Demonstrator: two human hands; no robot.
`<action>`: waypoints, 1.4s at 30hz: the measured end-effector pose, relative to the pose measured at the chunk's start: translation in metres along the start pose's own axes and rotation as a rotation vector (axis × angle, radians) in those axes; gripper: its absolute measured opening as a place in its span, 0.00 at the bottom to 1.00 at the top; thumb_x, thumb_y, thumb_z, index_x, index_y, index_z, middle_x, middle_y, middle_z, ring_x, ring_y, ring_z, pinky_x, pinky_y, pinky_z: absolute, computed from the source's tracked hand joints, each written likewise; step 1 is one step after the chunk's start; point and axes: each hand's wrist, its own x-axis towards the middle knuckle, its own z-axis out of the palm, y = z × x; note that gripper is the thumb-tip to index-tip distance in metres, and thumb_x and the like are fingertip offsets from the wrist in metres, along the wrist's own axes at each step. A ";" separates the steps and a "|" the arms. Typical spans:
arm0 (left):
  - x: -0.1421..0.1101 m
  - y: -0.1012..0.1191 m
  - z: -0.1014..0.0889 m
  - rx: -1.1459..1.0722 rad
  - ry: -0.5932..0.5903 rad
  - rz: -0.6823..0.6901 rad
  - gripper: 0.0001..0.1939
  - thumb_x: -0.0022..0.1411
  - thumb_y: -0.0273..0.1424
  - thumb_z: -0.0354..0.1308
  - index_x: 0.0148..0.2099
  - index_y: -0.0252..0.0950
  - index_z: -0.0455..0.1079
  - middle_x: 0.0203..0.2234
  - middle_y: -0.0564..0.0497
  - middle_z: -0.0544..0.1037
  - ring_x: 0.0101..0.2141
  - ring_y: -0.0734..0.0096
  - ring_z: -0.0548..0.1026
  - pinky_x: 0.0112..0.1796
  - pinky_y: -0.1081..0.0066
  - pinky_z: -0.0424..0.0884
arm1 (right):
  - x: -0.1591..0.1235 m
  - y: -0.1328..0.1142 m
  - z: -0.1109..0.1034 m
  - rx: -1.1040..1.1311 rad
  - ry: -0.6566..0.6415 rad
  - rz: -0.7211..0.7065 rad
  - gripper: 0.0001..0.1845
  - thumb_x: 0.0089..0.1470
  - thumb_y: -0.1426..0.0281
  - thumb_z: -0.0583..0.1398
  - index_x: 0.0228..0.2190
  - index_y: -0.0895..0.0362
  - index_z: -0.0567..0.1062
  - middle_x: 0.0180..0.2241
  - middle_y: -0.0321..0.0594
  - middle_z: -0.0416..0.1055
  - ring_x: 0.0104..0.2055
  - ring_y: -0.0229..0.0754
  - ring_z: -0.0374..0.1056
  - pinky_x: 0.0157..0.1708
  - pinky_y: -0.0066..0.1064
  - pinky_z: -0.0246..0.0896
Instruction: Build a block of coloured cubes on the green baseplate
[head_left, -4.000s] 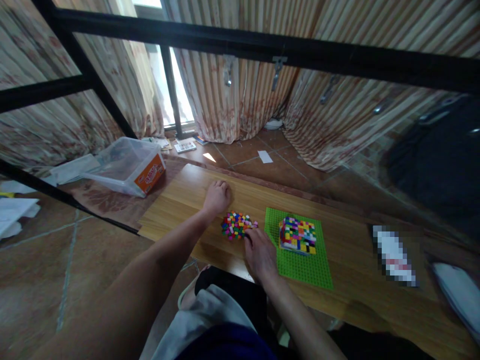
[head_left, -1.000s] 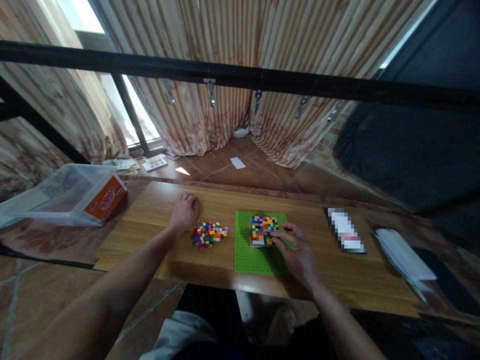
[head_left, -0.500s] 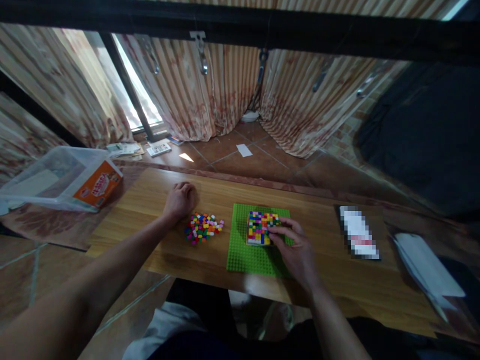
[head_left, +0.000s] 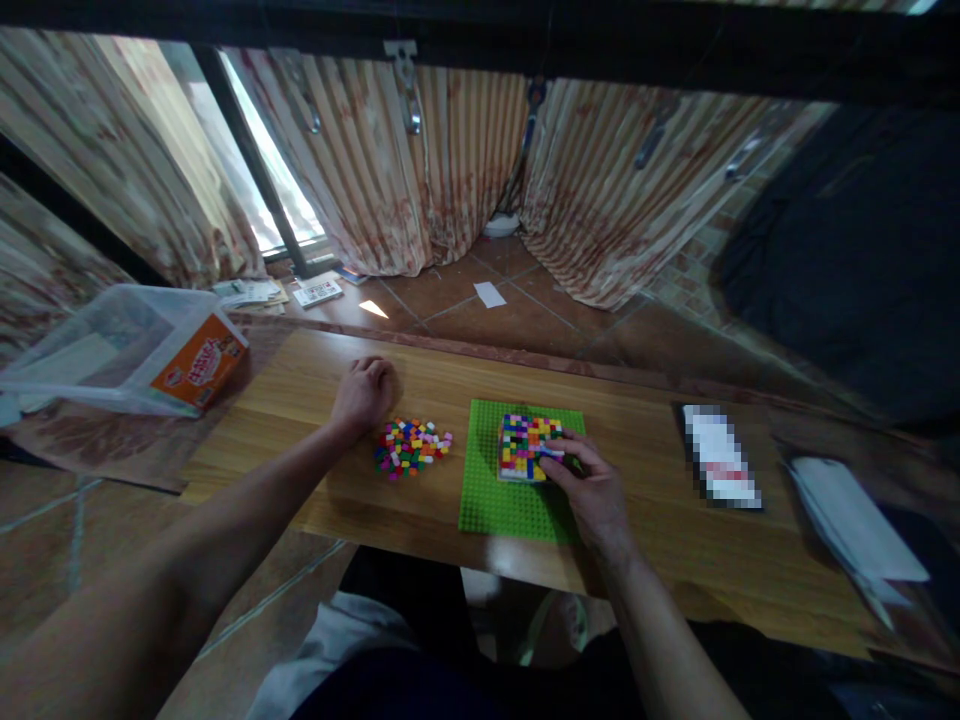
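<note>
So, taking the green baseplate (head_left: 495,512) as the clock centre: the block build (head_left: 519,447) sits on it, a squarish stack with a real jumble of colours on top (yellow, purple, red, green, you name it). The right hand (head_left: 598,490) comes in from about four o'clock, thumb and fingers at the build's right edge. Honestly, the fingers cover that spot and it's small, so I can't tell if they're pinching a brick or just touching the stack.

The left hand (head_left: 364,390) rests on the wooden table (head_left: 660,540) out at ten o'clock, fingers curled under. The two hands are well apart. Loose bricks (head_left: 411,447) lie in a pile at nine o'clock, near the left hand and between it and the baseplate.

Further out, a clear plastic tub (head_left: 127,350) with an orange label sits past the table's end, between nine and ten. At three o'clock there's a pixelated flat item (head_left: 720,460) on the wood.
</note>
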 end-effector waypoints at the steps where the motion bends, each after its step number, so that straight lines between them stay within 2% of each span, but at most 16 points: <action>1: 0.000 0.000 0.000 -0.002 0.000 -0.002 0.12 0.60 0.27 0.49 0.41 0.35 0.72 0.43 0.41 0.76 0.46 0.55 0.71 0.51 0.57 0.69 | 0.000 0.001 0.000 0.035 -0.005 0.009 0.12 0.42 0.63 0.71 0.33 0.47 0.82 0.50 0.40 0.71 0.57 0.51 0.63 0.60 0.50 0.52; 5: 0.000 0.000 0.000 -0.012 -0.006 -0.003 0.12 0.59 0.27 0.48 0.41 0.36 0.72 0.43 0.42 0.76 0.46 0.55 0.71 0.51 0.57 0.68 | -0.001 0.003 0.000 0.169 -0.008 0.044 0.11 0.45 0.64 0.69 0.35 0.46 0.82 0.50 0.38 0.72 0.57 0.48 0.64 0.59 0.48 0.53; 9: 0.000 0.000 0.000 -0.013 -0.004 -0.013 0.12 0.60 0.27 0.48 0.41 0.36 0.72 0.43 0.42 0.76 0.46 0.55 0.71 0.50 0.57 0.69 | 0.000 0.003 0.002 0.212 0.009 0.049 0.10 0.46 0.66 0.68 0.34 0.47 0.82 0.48 0.37 0.74 0.55 0.47 0.65 0.59 0.46 0.53; 23: 0.000 0.000 0.001 0.003 -0.004 -0.015 0.12 0.60 0.27 0.48 0.41 0.36 0.72 0.43 0.42 0.76 0.47 0.54 0.71 0.51 0.56 0.69 | 0.001 0.001 0.005 0.071 0.030 -0.004 0.10 0.45 0.66 0.67 0.33 0.50 0.80 0.48 0.40 0.74 0.53 0.49 0.67 0.55 0.49 0.61; 28: 0.000 0.001 0.000 0.009 -0.004 -0.018 0.12 0.61 0.28 0.48 0.41 0.36 0.72 0.43 0.42 0.76 0.46 0.55 0.71 0.51 0.57 0.69 | 0.002 0.000 0.008 0.068 0.060 0.024 0.11 0.42 0.65 0.67 0.32 0.52 0.80 0.47 0.41 0.74 0.52 0.49 0.69 0.52 0.46 0.64; 34: 0.000 0.003 -0.001 0.019 -0.018 -0.006 0.12 0.60 0.27 0.47 0.40 0.35 0.72 0.43 0.41 0.76 0.46 0.55 0.71 0.51 0.57 0.68 | 0.002 0.002 0.010 0.095 0.083 0.043 0.11 0.41 0.66 0.68 0.31 0.52 0.80 0.46 0.40 0.74 0.51 0.48 0.69 0.54 0.46 0.62; 42: 0.000 0.004 -0.001 0.027 -0.029 -0.034 0.12 0.61 0.27 0.47 0.41 0.37 0.72 0.43 0.42 0.76 0.47 0.55 0.70 0.51 0.56 0.68 | 0.000 0.004 0.006 0.066 0.022 -0.011 0.12 0.46 0.64 0.66 0.35 0.51 0.79 0.46 0.40 0.74 0.50 0.47 0.69 0.55 0.48 0.60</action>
